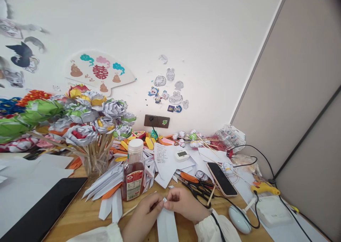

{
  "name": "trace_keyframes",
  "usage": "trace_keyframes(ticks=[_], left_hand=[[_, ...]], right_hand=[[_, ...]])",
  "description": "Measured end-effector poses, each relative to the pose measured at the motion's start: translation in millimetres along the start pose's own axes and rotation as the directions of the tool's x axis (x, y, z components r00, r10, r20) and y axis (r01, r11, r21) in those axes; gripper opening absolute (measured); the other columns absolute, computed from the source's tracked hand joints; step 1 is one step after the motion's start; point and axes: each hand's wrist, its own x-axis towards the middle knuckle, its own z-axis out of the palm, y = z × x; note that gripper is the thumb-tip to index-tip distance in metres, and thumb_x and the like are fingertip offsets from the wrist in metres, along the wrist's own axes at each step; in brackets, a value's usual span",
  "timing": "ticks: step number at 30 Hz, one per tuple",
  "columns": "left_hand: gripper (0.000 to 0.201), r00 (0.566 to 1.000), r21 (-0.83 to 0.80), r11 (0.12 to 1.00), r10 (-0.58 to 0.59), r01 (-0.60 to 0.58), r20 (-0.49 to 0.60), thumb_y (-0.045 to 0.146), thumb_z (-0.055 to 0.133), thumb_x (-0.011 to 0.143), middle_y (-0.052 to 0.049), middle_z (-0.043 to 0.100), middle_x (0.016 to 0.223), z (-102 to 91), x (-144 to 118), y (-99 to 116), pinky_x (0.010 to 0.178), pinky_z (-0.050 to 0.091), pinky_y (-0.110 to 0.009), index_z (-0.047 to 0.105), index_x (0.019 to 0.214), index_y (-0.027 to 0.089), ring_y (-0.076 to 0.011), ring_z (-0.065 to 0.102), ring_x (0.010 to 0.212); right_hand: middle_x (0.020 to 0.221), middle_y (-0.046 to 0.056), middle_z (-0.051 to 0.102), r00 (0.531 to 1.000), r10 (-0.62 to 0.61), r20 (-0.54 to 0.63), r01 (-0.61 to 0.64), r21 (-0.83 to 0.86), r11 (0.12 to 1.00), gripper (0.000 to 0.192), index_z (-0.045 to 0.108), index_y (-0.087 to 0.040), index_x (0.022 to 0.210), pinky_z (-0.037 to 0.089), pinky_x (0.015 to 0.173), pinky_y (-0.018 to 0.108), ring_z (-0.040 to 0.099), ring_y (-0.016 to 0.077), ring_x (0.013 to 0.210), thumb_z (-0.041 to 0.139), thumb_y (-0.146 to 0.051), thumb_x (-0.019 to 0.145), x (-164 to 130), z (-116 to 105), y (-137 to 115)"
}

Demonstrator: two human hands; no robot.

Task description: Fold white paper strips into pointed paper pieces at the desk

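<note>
A narrow folded strip of white paper [167,226] lies on the wooden table [80,217] at the bottom centre. My left hand [142,215] pinches the strip's top from the left. My right hand [183,203] pinches the same tip from the right. Both wrists wear white ruffled sleeves. A thin wooden skewer [130,210] lies just left of my left hand. Directly behind my hands stands a plastic bottle [134,171] with a white cap and a red label.
A glass jar of paper flowers on sticks [92,128] stands at left, folded paper pieces [106,185] around it. A dark tablet [45,208] lies at lower left. Scissors [195,187], a phone [221,178], a yellow glue gun [263,188] and cables sit right.
</note>
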Motion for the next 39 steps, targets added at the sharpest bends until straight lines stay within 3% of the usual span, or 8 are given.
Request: trace_keyframes(ticks=[9, 16, 25, 39], left_hand=[[0.029, 1.0, 0.0, 1.0, -0.009, 0.009, 0.012, 0.04, 0.037, 0.074, 0.003, 0.044, 0.057, -1.1, -0.1, 4.4, 0.057, 0.036, -0.023, 0.043, 0.055, 0.018, -0.0137, 0.043, 0.059], [0.026, 1.0, 0.064, 0.998, 0.004, -0.003, -0.011, 0.036, 0.037, 0.076, 0.002, 0.045, 0.058, -1.6, -2.3, 7.4, 0.058, 0.037, -0.023, 0.042, 0.056, 0.019, -0.0137, 0.043, 0.059], [0.033, 0.999, 0.057, 0.997, 0.052, -0.052, 0.006, 0.042, 0.034, 0.077, 0.002, 0.046, 0.059, -0.2, -0.9, -0.7, 0.058, 0.037, -0.023, 0.045, 0.057, 0.019, -0.014, 0.045, 0.06], [0.032, 0.997, 0.033, 0.997, 0.073, -0.074, 0.013, 0.042, 0.038, 0.075, 0.001, 0.047, 0.058, -0.2, -0.5, -0.5, 0.057, 0.037, -0.023, 0.046, 0.056, 0.018, -0.014, 0.045, 0.06]], right_hand=[[0.055, -0.005, 0.045, 0.999, 0.032, -0.003, -0.032, -0.022, 0.999, 0.03, 0.055, -0.016, 0.064, 0.029, 0.05, 0.018, 0.037, 0.0074, 0.053, 0.066, -0.043, 0.058, -1.2, -0.4, -1.0], [0.053, -0.005, 0.038, 0.999, -0.052, -0.012, 0.05, -0.094, 0.994, 0.035, 0.052, -0.014, 0.058, 0.027, 0.049, 0.019, 0.035, 0.0074, 0.052, 0.048, -0.045, 0.074, 0.2, 0.7, -7.0], [0.053, -0.005, 0.042, 1.0, -0.007, 0.009, 0.007, -0.027, 1.0, 0.029, 0.054, -0.015, 0.06, 0.028, 0.049, 0.018, 0.036, 0.0073, 0.051, 0.058, -0.042, 0.067, -0.4, -0.4, -5.5], [0.058, -0.003, 0.05, 0.999, -0.047, -0.016, 0.044, -0.153, 0.987, 0.021, 0.06, -0.016, 0.066, 0.036, 0.052, 0.019, 0.045, 0.0092, 0.056, 0.06, -0.037, 0.066, -1.0, -1.3, -2.2]])
